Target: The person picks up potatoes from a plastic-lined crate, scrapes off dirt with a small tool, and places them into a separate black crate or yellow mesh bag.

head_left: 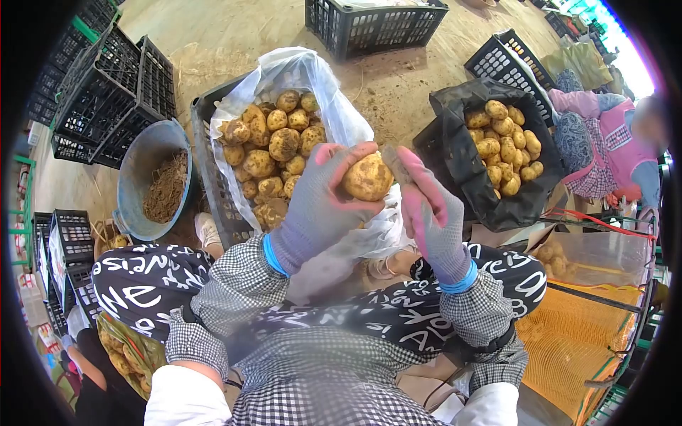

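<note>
A large potato (368,177) with dirt on its skin is gripped in my left hand (323,192), which wears a grey and pink glove. Beside it, my right hand (433,209), gloved the same way, has its fingers stretched out, the fingertips right at the potato's right side. Below and left of my left hand stands a black crate (206,156) lined with a clear plastic bag (330,85), full of soil-smeared potatoes (273,138). Right of my right hand, cleaner potatoes (504,145) lie in a container lined with a black bag (455,106).
A blue tub (138,160) with loose soil (167,195) stands at the left, near stacked black crates (110,85). Another crate (376,28) is at the top. A person in pink (618,135) sits at the right, above an orange mesh sheet (575,341).
</note>
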`<action>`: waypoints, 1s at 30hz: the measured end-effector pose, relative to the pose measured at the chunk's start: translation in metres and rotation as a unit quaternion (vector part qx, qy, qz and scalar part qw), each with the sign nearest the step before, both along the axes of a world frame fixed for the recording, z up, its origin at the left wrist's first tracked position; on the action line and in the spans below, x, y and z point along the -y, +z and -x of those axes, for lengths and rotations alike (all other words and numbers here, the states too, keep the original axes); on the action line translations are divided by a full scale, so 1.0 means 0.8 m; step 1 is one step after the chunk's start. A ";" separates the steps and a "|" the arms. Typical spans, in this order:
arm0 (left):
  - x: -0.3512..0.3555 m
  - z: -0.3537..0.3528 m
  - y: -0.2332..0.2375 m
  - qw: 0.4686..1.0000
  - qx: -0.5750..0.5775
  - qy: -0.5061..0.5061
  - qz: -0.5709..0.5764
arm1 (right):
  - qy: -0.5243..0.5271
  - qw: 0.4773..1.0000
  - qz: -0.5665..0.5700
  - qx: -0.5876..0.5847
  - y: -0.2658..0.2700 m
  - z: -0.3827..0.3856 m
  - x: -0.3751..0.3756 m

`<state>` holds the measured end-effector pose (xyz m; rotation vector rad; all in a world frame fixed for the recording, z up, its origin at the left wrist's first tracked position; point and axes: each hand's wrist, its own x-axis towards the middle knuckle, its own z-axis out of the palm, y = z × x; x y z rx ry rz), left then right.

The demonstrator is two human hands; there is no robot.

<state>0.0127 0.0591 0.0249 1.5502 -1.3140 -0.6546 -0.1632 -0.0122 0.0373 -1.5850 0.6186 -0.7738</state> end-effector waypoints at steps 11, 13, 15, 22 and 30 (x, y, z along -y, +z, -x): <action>-0.001 0.003 -0.009 1.000 0.027 0.002 0.007 | 0.037 0.997 0.059 -0.020 -0.020 0.005 -0.006; -0.002 0.000 -0.010 1.000 0.015 -0.012 0.000 | 0.037 0.997 0.069 -0.023 -0.023 0.005 -0.009; -0.003 0.003 -0.008 1.000 0.008 -0.004 -0.011 | 0.018 0.999 0.025 -0.038 -0.009 0.003 -0.008; -0.003 0.003 -0.013 1.000 0.019 -0.016 -0.001 | 0.029 0.998 0.037 -0.053 -0.003 0.006 -0.012; -0.003 0.007 -0.001 0.991 0.045 -0.089 0.091 | 0.076 0.953 -0.286 0.070 -0.019 0.013 0.008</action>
